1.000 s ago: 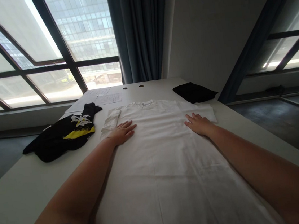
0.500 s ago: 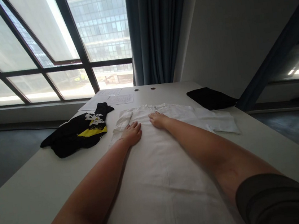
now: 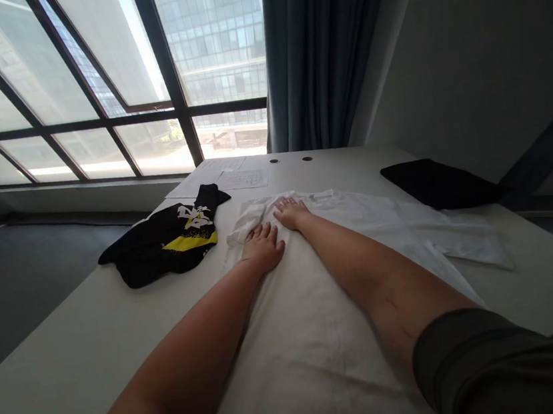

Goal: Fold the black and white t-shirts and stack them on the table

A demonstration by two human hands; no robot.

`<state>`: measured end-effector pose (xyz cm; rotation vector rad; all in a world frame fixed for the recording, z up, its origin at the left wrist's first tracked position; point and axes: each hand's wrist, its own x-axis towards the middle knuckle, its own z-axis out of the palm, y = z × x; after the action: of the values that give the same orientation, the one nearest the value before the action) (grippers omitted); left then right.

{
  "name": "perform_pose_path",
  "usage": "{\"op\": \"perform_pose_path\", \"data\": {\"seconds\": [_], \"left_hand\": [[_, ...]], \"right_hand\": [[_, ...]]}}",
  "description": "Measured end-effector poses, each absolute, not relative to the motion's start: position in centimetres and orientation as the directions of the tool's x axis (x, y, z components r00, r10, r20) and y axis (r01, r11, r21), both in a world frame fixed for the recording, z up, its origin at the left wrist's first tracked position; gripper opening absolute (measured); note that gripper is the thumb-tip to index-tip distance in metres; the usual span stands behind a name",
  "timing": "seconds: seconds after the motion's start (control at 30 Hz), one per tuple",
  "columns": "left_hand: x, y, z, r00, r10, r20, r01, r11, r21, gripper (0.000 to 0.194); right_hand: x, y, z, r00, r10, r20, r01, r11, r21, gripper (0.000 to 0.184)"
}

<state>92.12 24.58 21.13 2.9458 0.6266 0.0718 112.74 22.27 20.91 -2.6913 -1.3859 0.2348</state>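
A white shirt [image 3: 314, 310] lies spread over the table, its far end crumpled at the left and one sleeve reaching out to the right. My left hand [image 3: 264, 247] rests flat on the shirt's left side, fingers stretched forward. Just beyond it, my right hand [image 3: 291, 212] presses on the fabric near the far edge, palm down with fingers apart. Neither hand grips the cloth. Part of the shirt is hidden under my forearms.
On the white table [image 3: 135, 332], a black garment with yellow and white print [image 3: 170, 240] lies at left. A folded black cloth [image 3: 442, 182] sits at right. Papers [image 3: 243, 179] and two round holes are at the far end, before a window and blue curtain [image 3: 323, 53].
The view has turned left, shifting everything rightward. My right hand has moved left across the shirt, closer to its far left part. My left hand stays on the left side.
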Motion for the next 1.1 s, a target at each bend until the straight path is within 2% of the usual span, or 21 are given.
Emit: {"op": "perform_pose_path", "data": {"seconds": [0.13, 0.3, 0.37, 0.53, 0.73, 0.8, 0.93, 1.0, 1.1], "left_hand": [[92.0, 24.4, 21.7, 0.904, 0.428, -0.002, 0.425, -0.896, 0.132, 0.069], [91.9, 24.4, 21.9, 0.906, 0.424, -0.003, 0.421, -0.898, 0.128, 0.069], [92.0, 24.5, 21.8, 0.907, 0.421, -0.002, 0.418, -0.900, 0.124, 0.069], [92.0, 24.7, 21.7, 0.909, 0.416, -0.005, 0.413, -0.902, 0.125, 0.069], [92.2, 25.3, 21.7, 0.917, 0.398, 0.035, 0.390, -0.910, 0.141, 0.064], [92.3, 25.4, 21.7, 0.915, 0.402, 0.040, 0.393, -0.908, 0.144, 0.063], [92.6, 25.6, 21.6, 0.915, 0.400, 0.048, 0.391, -0.910, 0.139, 0.061], [92.6, 25.7, 21.5, 0.915, 0.400, 0.051, 0.390, -0.910, 0.143, 0.061], [92.6, 25.8, 21.3, 0.914, 0.401, 0.054, 0.390, -0.909, 0.148, 0.062]], "right_hand": [[114.3, 19.1, 20.9, 0.678, 0.733, -0.047, 0.719, -0.676, -0.163, 0.073], [120.1, 10.6, 20.4, 0.884, 0.464, -0.052, 0.454, -0.881, -0.133, 0.078], [122.5, 7.3, 20.2, 0.902, 0.424, -0.081, 0.414, -0.903, -0.115, 0.076], [126.1, 3.4, 19.9, 0.888, 0.447, -0.108, 0.437, -0.894, -0.103, 0.073], [126.9, 4.0, 19.7, 0.880, 0.473, -0.046, 0.467, -0.879, -0.099, 0.074], [126.9, 4.1, 19.6, 0.849, 0.528, -0.023, 0.523, -0.846, -0.106, 0.071], [126.9, 3.8, 19.4, 0.682, 0.730, 0.032, 0.728, -0.675, -0.116, 0.064], [127.0, 3.8, 19.4, 0.650, 0.760, 0.021, 0.757, -0.644, -0.110, 0.064], [126.9, 4.1, 19.8, 0.681, 0.732, -0.014, 0.728, -0.679, -0.098, 0.065]]}}
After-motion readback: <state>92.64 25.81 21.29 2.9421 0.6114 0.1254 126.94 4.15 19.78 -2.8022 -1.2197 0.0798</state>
